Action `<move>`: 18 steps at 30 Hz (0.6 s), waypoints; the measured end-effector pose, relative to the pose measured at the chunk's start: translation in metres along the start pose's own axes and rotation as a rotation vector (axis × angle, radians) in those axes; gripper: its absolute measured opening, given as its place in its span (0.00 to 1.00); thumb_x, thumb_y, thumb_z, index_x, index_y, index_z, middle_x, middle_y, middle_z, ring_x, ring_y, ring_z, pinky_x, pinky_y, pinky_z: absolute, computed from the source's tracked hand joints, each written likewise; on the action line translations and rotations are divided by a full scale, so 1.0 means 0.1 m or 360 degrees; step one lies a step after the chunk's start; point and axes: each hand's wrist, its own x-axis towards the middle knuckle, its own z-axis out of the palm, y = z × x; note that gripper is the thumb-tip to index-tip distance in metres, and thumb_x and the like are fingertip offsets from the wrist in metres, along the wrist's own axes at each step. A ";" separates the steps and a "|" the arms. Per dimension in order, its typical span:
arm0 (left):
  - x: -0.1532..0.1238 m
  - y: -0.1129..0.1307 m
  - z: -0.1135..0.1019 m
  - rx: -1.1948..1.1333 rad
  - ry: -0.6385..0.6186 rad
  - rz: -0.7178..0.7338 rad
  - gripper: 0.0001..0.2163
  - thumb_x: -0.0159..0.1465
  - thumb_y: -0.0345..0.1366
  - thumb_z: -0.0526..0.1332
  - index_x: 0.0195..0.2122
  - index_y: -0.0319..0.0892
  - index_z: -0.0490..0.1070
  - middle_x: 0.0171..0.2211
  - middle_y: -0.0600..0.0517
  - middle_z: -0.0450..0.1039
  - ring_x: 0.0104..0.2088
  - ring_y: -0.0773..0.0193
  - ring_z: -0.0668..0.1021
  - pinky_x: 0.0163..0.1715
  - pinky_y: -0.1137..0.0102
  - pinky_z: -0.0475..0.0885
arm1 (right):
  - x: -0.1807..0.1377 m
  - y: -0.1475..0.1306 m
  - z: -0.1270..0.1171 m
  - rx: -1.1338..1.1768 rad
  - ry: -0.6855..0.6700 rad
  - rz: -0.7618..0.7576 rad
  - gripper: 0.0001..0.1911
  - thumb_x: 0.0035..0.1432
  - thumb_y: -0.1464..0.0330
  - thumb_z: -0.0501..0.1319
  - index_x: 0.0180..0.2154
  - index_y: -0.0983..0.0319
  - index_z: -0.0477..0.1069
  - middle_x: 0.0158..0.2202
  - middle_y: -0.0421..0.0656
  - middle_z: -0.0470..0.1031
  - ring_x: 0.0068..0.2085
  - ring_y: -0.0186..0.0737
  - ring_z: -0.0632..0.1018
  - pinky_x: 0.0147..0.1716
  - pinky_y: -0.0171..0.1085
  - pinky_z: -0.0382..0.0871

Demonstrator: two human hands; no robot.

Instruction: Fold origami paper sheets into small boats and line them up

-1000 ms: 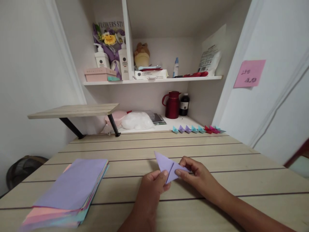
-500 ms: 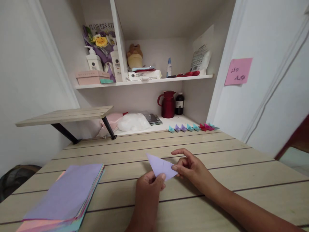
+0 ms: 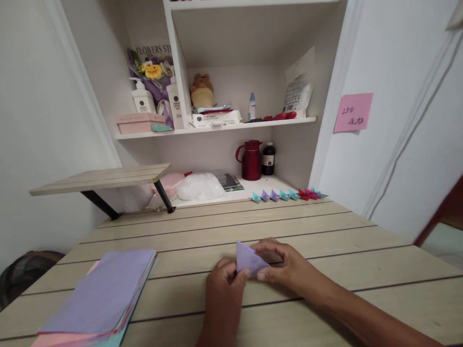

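A small folded lilac paper (image 3: 248, 260) is held just above the wooden table (image 3: 325, 231), near its front middle. My left hand (image 3: 224, 289) pinches its lower left edge with thumb and fingers closed. My right hand (image 3: 285, 267) grips its right side, fingers curled over the top edge. The paper now forms a compact triangle between both hands.
A stack of coloured paper sheets (image 3: 99, 296), lilac on top, lies at the front left. A row of small folded paper pieces (image 3: 289, 194) lines the table's far edge. A raised wooden shelf (image 3: 101, 177) stands at the left; a red jug (image 3: 251, 160) and bottles sit behind.
The wide lilac triangle has been folded into a smaller shape. My right hand moved from an open pinch at its tip to curling over its top.
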 end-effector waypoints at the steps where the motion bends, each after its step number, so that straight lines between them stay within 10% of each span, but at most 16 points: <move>1: -0.01 0.00 0.03 0.0005 -0.0019 0.0028 0.11 0.51 0.36 0.61 0.13 0.42 0.65 0.19 0.55 0.60 0.23 0.66 0.64 0.25 0.71 0.56 | 0.01 0.00 0.01 0.0006 0.0008 0.0029 0.15 0.46 0.57 0.70 0.33 0.60 0.77 0.36 0.44 0.76 0.42 0.46 0.75 0.45 0.43 0.66; 8: 0.01 -0.02 0.05 -0.0061 -0.0099 -0.0003 0.11 0.50 0.35 0.64 0.14 0.42 0.66 0.18 0.56 0.61 0.24 0.65 0.64 0.27 0.71 0.57 | 0.02 0.08 0.08 0.0589 0.0062 0.0410 0.18 0.42 0.57 0.72 0.22 0.63 0.69 0.20 0.36 0.69 0.23 0.32 0.66 0.24 0.33 0.55; 13: 0.06 -0.03 0.00 -0.0250 0.0012 -0.0175 0.04 0.52 0.35 0.64 0.26 0.41 0.74 0.21 0.55 0.68 0.24 0.66 0.68 0.28 0.72 0.62 | -0.01 0.09 0.14 0.0985 0.0303 0.0605 0.19 0.42 0.59 0.73 0.23 0.62 0.66 0.20 0.35 0.69 0.23 0.31 0.65 0.24 0.31 0.54; 18: 0.04 0.05 -0.02 -0.0453 0.0139 -0.0242 0.18 0.47 0.33 0.69 0.41 0.40 0.74 0.34 0.49 0.73 0.29 0.65 0.73 0.32 0.72 0.67 | -0.02 0.08 0.18 0.1092 0.0419 0.0602 0.18 0.45 0.58 0.71 0.25 0.61 0.66 0.23 0.36 0.71 0.25 0.34 0.68 0.26 0.33 0.58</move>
